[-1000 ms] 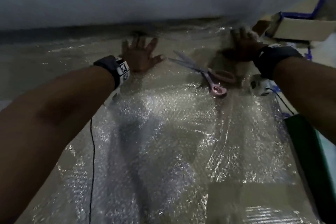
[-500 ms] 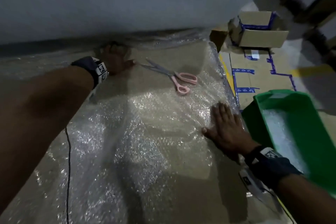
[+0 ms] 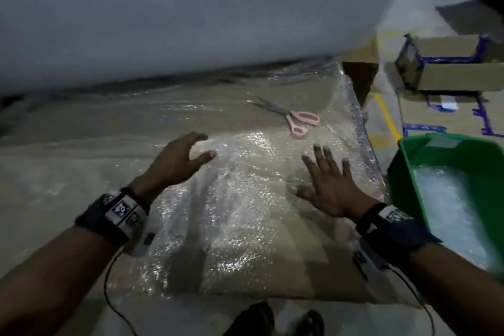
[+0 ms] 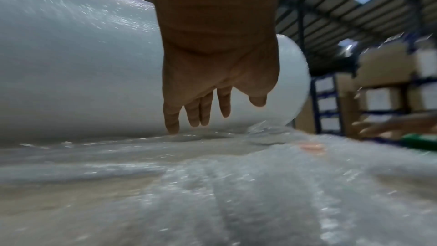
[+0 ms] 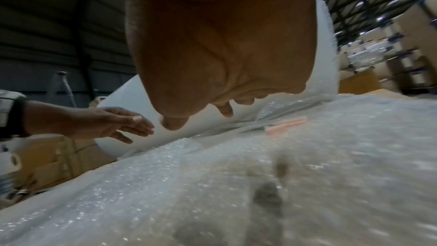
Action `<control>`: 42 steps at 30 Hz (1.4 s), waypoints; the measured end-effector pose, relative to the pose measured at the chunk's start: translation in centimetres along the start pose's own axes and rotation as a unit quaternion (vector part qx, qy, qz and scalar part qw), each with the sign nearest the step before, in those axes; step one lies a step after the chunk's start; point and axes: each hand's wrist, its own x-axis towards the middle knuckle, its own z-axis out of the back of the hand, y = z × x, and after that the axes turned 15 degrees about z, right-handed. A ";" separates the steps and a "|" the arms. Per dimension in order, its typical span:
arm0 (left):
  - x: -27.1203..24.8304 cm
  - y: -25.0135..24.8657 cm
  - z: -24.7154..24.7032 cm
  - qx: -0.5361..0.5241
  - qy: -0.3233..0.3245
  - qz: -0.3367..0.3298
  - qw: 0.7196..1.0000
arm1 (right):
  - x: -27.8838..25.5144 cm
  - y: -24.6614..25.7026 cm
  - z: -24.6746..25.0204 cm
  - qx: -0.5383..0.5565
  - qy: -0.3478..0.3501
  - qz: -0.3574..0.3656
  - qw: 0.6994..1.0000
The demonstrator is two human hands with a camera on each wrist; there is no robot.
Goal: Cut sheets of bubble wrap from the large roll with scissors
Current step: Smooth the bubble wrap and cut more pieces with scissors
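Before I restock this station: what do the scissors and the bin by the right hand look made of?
Scissors: grey, apparently metal blades with matte pink handles, likely plastic. Green bin: smooth, uniformly coloured moulded walls, probably rigid plastic, slightly glossy.

Pink scissors (image 3: 296,118) lie on unrolled bubble wrap (image 3: 231,199)

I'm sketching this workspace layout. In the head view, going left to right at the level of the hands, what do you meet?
left hand → right hand → green bin
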 end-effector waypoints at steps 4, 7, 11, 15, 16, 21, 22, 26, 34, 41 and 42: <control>1.3 5.7 2.6 0.007 -0.027 0.113 0.993 | 3.8 3.8 0.0 0.011 -0.010 0.071 0.997; 3.5 9.5 3.8 -0.017 -0.045 0.158 0.986 | 8.2 4.6 1.1 0.023 -0.036 0.104 0.994; 7.1 12.6 4.3 -0.023 -0.047 0.168 0.984 | 16.2 4.3 3.5 0.047 -0.051 0.138 0.988; 11.8 16.7 2.7 0.001 0.067 0.154 0.986 | 23.1 3.7 2.6 0.042 0.003 0.162 0.986; 13.2 17.8 2.0 0.013 0.108 0.151 0.983 | 24.5 3.3 1.8 0.031 0.013 0.156 0.987; 20.8 22.2 -0.1 -0.010 0.150 0.177 0.973 | 29.7 1.7 -1.1 -0.034 0.046 0.057 0.997; 22.0 22.8 -0.5 0.013 0.146 0.164 0.976 | 30.5 1.5 -1.1 -0.039 0.047 0.046 0.997; 24.4 23.3 -0.7 0.167 0.126 0.076 0.975 | 32.5 1.7 0.0 -0.066 0.058 0.001 0.996; 25.7 24.2 -0.9 0.169 0.119 0.047 0.977 | 31.5 2.7 1.0 -0.072 -0.003 0.025 0.997; 14.5 22.6 2.8 0.072 0.135 0.022 0.988 | 17.9 3.3 -0.8 -0.014 -0.134 0.030 0.990; 12.0 22.9 2.8 0.065 0.148 0.030 0.986 | 15.7 3.2 -1.6 -0.007 -0.099 0.005 0.995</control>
